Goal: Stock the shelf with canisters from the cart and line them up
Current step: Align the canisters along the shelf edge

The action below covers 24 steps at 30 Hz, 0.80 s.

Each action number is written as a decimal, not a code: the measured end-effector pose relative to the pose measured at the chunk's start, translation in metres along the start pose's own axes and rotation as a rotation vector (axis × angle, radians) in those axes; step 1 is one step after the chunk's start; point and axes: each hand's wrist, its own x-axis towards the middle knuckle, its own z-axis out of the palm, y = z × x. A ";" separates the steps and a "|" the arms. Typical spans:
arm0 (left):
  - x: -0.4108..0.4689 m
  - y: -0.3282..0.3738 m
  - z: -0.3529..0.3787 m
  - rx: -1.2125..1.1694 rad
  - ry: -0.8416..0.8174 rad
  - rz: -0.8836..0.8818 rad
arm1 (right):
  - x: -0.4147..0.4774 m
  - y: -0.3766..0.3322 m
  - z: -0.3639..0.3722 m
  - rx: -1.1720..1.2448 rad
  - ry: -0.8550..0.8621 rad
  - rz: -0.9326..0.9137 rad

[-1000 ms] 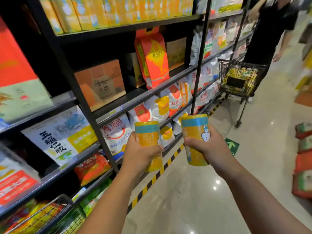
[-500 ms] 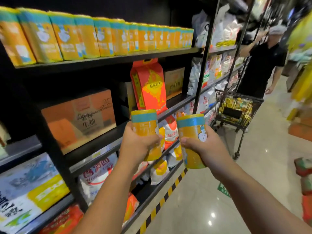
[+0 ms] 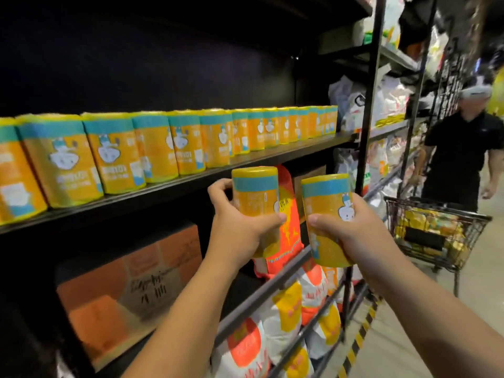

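Each of my hands holds one orange canister with a teal band and yellow lid. My left hand (image 3: 238,227) grips the left canister (image 3: 256,197) upright, just below the front edge of the black shelf (image 3: 191,184). My right hand (image 3: 351,233) grips the right canister (image 3: 326,203), also upright, a little lower and to the right. On the shelf stands a long row of matching canisters (image 3: 188,143), running from the far left to near the black upright post (image 3: 366,132). The cart (image 3: 433,233) with more yellow packs stands down the aisle at the right.
A person in a black shirt (image 3: 463,159) stands behind the cart. Below the canister shelf sit an orange carton (image 3: 131,279), a red-orange bag (image 3: 289,227) and white-and-orange sacks (image 3: 286,323). A yellow-and-black striped strip (image 3: 360,339) runs along the floor by the shelving.
My view has tilted upward and both hands have risen with their canisters, from the lower shelves to just under the canister shelf. The grips are unchanged.
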 end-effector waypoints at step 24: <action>0.207 0.002 0.089 1.005 0.525 0.497 | 0.307 0.030 -0.015 0.229 -0.436 -0.329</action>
